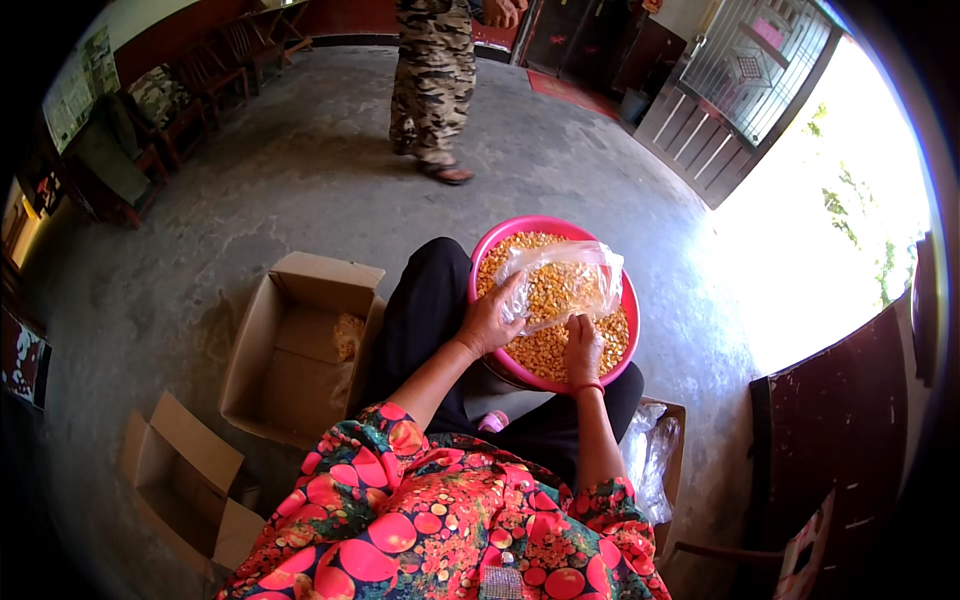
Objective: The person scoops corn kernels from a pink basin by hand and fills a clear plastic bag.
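Note:
A pink plastic basin (pixel 634 315) full of dried yellow corn kernels (pixel 540 358) stands between my knees. Above the kernels is a clear plastic bag (pixel 600 259) lying across the basin, with corn showing in or through it. My left hand (pixel 491 319) grips the bag's left side, thumb and fingers around the film. At the bag's lower edge my right hand (pixel 583 349) pinches the plastic, its fingers curled. A red band circles the right wrist. How much corn is inside the bag I cannot tell.
On my left is an open cardboard box (pixel 300 360) holding a small bag of corn (pixel 348 335). A smaller open carton (pixel 184 487) lies nearer. At my right, a box holds clear plastic bags (pixel 652 465). A person in camouflage trousers (pixel 435 82) is ahead; wooden chairs (pixel 210 67) line the wall.

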`<state>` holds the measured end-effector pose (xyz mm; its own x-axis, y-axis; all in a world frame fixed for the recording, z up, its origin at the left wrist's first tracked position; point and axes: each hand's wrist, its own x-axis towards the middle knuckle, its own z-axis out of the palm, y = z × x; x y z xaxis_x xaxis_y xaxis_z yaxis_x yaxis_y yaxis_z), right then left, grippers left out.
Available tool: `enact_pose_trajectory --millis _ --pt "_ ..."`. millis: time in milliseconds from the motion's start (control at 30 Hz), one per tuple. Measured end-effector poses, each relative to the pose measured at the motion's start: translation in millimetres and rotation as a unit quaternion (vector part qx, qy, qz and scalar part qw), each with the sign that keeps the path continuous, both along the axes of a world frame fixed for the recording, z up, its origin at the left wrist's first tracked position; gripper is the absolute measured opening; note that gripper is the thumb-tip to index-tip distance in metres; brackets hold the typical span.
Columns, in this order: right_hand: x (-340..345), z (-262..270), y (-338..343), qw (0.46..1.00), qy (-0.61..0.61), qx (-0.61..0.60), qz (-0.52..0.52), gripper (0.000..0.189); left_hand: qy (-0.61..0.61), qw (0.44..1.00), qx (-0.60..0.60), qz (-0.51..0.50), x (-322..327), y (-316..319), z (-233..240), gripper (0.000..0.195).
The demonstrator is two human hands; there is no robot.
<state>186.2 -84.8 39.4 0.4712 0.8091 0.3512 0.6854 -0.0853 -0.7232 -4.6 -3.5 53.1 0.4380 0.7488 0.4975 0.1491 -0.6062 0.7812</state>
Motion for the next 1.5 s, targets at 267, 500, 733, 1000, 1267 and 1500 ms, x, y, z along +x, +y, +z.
enact_pose_trajectory --millis 267,500,733,1000,1267,1500 --pt "19.6 4.3 12.5 0.933 0.34 0.111 -0.032 0.029 -0.006 1.0 0.001 -0.013 3.6 -0.6 -0.7 0.074" --pt "-9.0 49.6 56.5 0.843 0.513 0.16 0.008 0.026 0.004 1.0 0.001 0.0 -1.8 0.2 -1.6 0.074" --pt "-13.1 31.9 90.3 0.871 0.466 0.151 0.039 0.025 -0.017 1.0 -0.013 -0.013 2.9 0.3 -4.0 0.075" --pt "1.9 42.7 39.4 0.943 0.308 0.069 0.104 0.03 -0.026 1.0 -0.011 0.004 1.4 0.3 -6.1 0.073" --pt "0.2 11.1 1.1 0.987 -0.113 0.052 0.102 0.01 -0.013 1.0 -0.006 -0.006 2.9 0.0 -4.0 0.073" --pt "-5.6 7.7 2.2 0.979 -0.117 -0.036 0.16 0.013 -0.02 1.0 0.009 -0.006 2.7 2.8 -7.4 0.073"
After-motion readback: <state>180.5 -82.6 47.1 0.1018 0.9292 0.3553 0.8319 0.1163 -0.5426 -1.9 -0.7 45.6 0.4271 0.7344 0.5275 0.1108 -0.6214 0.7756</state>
